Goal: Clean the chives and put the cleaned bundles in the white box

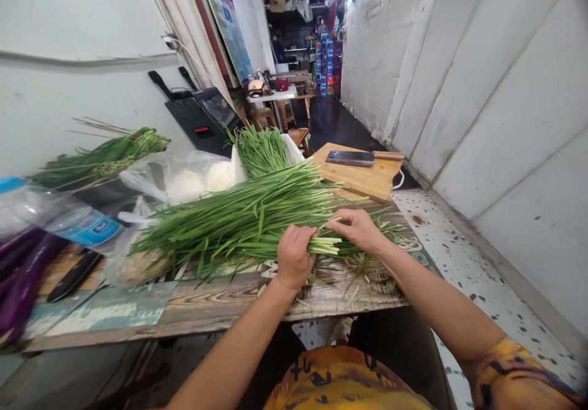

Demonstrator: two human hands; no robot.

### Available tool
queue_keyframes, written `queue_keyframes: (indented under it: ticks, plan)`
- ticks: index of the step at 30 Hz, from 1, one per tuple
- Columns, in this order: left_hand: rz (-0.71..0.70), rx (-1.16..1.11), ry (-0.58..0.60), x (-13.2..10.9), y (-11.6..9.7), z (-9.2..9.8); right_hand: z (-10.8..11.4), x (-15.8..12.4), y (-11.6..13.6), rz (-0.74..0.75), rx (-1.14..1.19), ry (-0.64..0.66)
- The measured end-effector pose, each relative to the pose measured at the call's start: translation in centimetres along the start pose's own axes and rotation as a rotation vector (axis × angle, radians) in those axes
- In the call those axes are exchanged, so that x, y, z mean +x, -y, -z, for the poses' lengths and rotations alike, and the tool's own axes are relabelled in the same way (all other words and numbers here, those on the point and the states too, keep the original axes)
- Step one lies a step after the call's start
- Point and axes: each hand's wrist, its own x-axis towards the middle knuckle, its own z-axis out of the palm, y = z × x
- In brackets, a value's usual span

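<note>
My left hand (295, 255) is closed around a small bunch of garlic chives (325, 246), whose pale stem ends stick out to the right. With thumb and fingertips pinched together, my right hand (356, 229) touches a stem just above those ends. A large heap of long green garlic chives (239, 211) lies across the table behind and left of my hands. Loose trimmings (374, 269) are scattered under and beside my right wrist. What exactly sits between the right fingertips is small and partly hidden.
A cleaver (351, 157) rests on a wooden cutting board (362, 180) at the back right. More chives fill a white container (294, 149). To the left are a plastic bottle (94, 226), purple eggplants (27, 275), a black-handled knife (73, 276) and bagged vegetables (142, 266). The table's front edge is close.
</note>
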Motion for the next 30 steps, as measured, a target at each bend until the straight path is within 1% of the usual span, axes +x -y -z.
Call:
queue_keyframes:
  ticks: [4, 5, 6, 7, 9, 10, 11, 12, 13, 16, 17, 20, 22, 24, 26, 27, 28, 30]
  plan:
    - [0.015, -0.044, 0.027, 0.1, 0.0, 0.0, 1.0, 0.3, -0.3, 0.26, -0.105, 0.068]
    - [0.016, -0.05, 0.025, 0.2, 0.0, 0.0, 1.4, 0.4, -0.4, 0.295, -0.156, 0.054]
    - [0.018, -0.055, 0.021, 0.2, 0.0, 0.0, 1.8, 0.5, -0.6, 0.297, -0.22, -0.004]
    - [0.02, -0.059, 0.017, 0.2, 0.0, 0.0, 2.2, 0.6, -0.8, 0.26, -0.288, -0.094]
    - [0.029, -0.058, 0.01, 0.3, -0.1, 0.0, 2.8, 0.8, -1.4, 0.079, -0.382, -0.301]
    - [0.032, -0.051, 0.012, 0.3, -0.1, 0.0, 3.0, 0.9, -1.8, -0.022, -0.408, -0.363]
    - [0.033, -0.04, 0.018, 0.3, -0.2, 0.0, 3.1, 1.1, -2.1, -0.095, -0.432, -0.378]
    - [0.033, -0.023, 0.027, 0.3, -0.2, 0.0, 3.1, 1.2, -2.5, -0.12, -0.458, -0.364]
    - [0.033, -0.003, 0.037, 0.3, -0.3, 0.0, 2.9, 1.4, -2.9, -0.095, -0.493, -0.339]
    - [0.046, 0.067, 0.067, 0.5, -0.5, 0.0, 1.7, 2.2, -3.9, 0.095, -0.629, -0.282]
    - [0.047, 0.088, 0.076, 0.5, -0.6, 0.1, 1.3, 2.5, -4.1, 0.13, -0.668, -0.262]
    - [0.024, 0.127, 0.103, 0.7, -0.7, 0.4, 0.3, 3.0, -4.6, 0.147, -0.764, -0.16]
    - [0.001, 0.139, 0.112, 0.7, -0.7, 0.5, 0.3, 3.0, -4.4, 0.168, -0.782, -0.128]
    - [-0.007, 0.136, 0.091, 0.6, -0.5, 0.4, 0.6, 2.6, -4.0, 0.213, -0.739, -0.149]
    - [-0.011, 0.134, 0.044, 0.5, -0.3, 0.3, 1.1, 2.0, -3.1, 0.247, -0.63, -0.177]
    - [-0.014, 0.142, 0.02, 0.5, -0.3, 0.2, 1.4, 1.6, -2.6, 0.254, -0.552, -0.164]
    - [-0.017, 0.155, 0.002, 0.5, -0.3, 0.2, 1.7, 1.2, -2.1, 0.256, -0.466, -0.128]
    - [-0.036, 0.181, -0.003, 0.6, -0.3, 0.2, 2.4, 0.5, -1.1, 0.252, -0.307, -0.008]
